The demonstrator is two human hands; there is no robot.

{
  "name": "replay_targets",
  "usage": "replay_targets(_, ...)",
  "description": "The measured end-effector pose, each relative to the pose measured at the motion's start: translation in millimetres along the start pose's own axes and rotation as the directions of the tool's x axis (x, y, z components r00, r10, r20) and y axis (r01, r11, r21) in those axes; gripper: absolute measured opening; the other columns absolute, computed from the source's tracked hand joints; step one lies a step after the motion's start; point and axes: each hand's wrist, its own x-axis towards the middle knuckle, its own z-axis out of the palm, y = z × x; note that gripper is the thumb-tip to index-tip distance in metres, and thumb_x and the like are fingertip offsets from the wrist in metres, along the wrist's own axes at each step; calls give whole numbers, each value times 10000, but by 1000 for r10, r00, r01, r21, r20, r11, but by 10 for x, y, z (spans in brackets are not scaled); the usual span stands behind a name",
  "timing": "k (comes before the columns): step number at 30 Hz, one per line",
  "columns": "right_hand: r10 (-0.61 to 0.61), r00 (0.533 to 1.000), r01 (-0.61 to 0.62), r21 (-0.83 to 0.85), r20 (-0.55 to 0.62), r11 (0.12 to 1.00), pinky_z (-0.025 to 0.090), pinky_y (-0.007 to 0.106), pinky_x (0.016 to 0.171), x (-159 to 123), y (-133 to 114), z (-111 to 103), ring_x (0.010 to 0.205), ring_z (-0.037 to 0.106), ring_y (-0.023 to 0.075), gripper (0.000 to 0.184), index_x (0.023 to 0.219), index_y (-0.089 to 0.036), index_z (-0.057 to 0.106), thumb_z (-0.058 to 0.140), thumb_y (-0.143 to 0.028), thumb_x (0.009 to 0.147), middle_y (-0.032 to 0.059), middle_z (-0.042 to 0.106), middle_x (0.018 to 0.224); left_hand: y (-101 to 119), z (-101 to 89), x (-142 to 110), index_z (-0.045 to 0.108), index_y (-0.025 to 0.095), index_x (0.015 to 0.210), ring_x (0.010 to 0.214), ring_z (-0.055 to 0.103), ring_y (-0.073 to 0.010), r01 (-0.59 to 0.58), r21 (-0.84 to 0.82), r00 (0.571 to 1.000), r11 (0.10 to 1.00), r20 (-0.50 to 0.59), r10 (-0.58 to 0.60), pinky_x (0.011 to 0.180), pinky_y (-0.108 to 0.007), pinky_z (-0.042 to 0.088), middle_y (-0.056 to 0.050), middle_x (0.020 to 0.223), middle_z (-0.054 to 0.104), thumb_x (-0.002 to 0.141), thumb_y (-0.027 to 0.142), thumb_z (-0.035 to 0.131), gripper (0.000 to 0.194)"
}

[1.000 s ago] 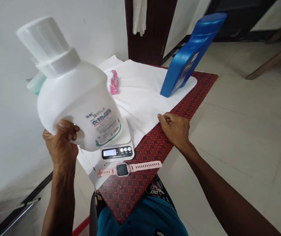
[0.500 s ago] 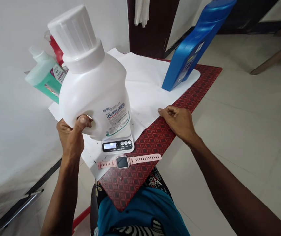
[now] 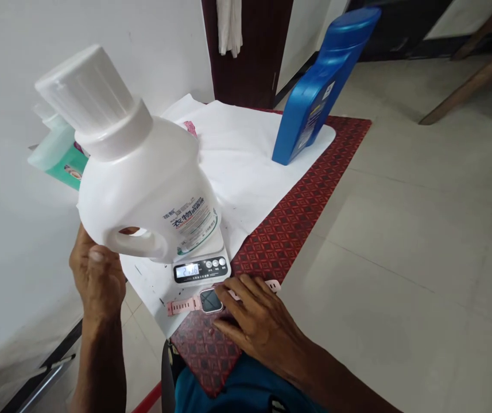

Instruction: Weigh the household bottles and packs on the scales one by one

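Note:
A big white detergent jug (image 3: 142, 178) with a wide white cap sits tilted on a small white kitchen scale (image 3: 200, 268) whose display is lit. My left hand (image 3: 97, 275) cups the jug from behind and below its handle, and fingertips show through the handle hole. My right hand (image 3: 258, 327) lies with fingers stretched out over a pink smartwatch (image 3: 185, 304) in front of the scale, touching its face and covering the right half of the strap.
A white paper sheet (image 3: 246, 166) covers a red patterned mat (image 3: 314, 178) on a small table. A tall blue bottle (image 3: 314, 92) stands at the far right of the sheet. A green bottle (image 3: 58, 158) stands behind the jug by the wall. Tiled floor lies to the right.
My right hand has left the mat's right edge and come down onto the pink watch. The jug has tilted left on the scale, and my left hand has slipped lower behind the handle.

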Motion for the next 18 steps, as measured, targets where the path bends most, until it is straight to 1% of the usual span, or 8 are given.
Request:
replay_targets(1,-6,1000,6,-43,-2,999,524,415,876,-15,-20,38,984,683,260,354,1196,-161,694,855,-327,928,89,777,1121,18,51,-4,737,210,718,713,665,-236,10,4,1000,1000,20,-10,682,-378,570,-56,691,668,751,742,854,546)
replay_targets(3,-19,1000,18,-116,-9,993,519,421,914,-27,-53,98,1008,689,260,365,1203,-155,684,863,-310,924,90,779,1124,74,184,15,631,200,560,500,539,-166,41,-24,999,999,11,-40,523,-325,485,-2,506,514,726,616,925,536)
replay_targets(6,9,1000,-11,-151,-13,988,521,425,948,-36,-103,175,1020,696,256,375,1204,-151,669,863,-319,931,90,776,1118,198,425,115,443,202,449,383,301,-71,80,-91,993,993,-83,-87,401,-255,304,74,428,281,650,474,984,638)
replay_targets(8,49,999,-50,-133,-11,990,525,431,975,-48,-135,224,1028,700,255,374,1201,-160,656,851,-350,945,90,773,1123,274,606,228,444,201,478,397,268,-51,94,-122,987,988,-118,-108,397,-237,266,87,456,273,622,413,989,602)
replay_targets(10,92,996,-93,-111,-11,989,533,432,982,-63,-157,258,1017,702,254,384,1179,-170,648,856,-387,939,83,770,1109,306,823,371,470,204,534,416,267,-46,107,-154,986,982,-109,-124,403,-228,253,91,488,292,629,417,981,562)
replay_targets(12,133,991,-135,-100,-26,986,541,427,997,-76,-163,282,1011,702,253,432,1174,-172,645,880,-423,912,73,769,1096,270,1098,531,483,213,589,430,262,-49,122,-182,987,976,-79,-138,405,-226,251,98,505,295,638,453,975,550)
replay_targets(15,126,991,-128,-75,-38,989,559,412,1019,-89,-146,353,1089,703,266,533,1203,-183,638,911,-475,851,75,771,1168,87,1611,770,477,222,623,441,290,-59,129,-196,989,972,-40,-139,412,-230,256,94,508,321,650,499,954,552)
replay_targets(18,104,993,-106,-42,-48,994,600,396,924,-109,-132,514,1010,717,263,447,1094,-223,627,872,-504,848,59,777,1095,-167,2162,988,478,218,606,456,336,-71,124,-171,992,977,1,-126,434,-238,276,71,505,382,663,557,925,564)
